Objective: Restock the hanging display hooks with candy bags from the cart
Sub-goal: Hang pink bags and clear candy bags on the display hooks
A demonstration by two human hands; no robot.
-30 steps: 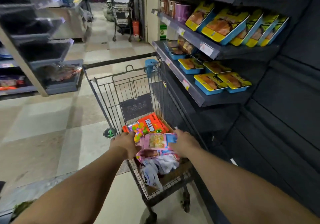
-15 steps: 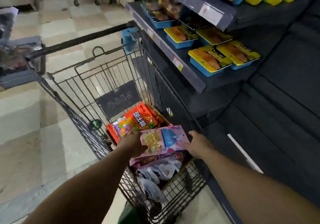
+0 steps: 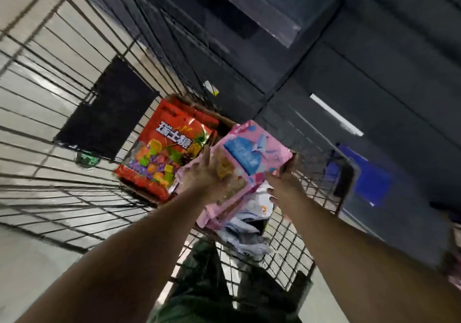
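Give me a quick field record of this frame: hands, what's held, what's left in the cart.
left hand: holds the left side of the pink candy bags
right hand: holds their right edge
held item: stack of pink bags, lifted over the cart
still in cart: red candy bag, white-grey bags
hooks: not in view
image: motion-blurred

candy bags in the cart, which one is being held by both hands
The pink candy bag: left hand and right hand grip its sides. The red candy bag lies untouched beside it.
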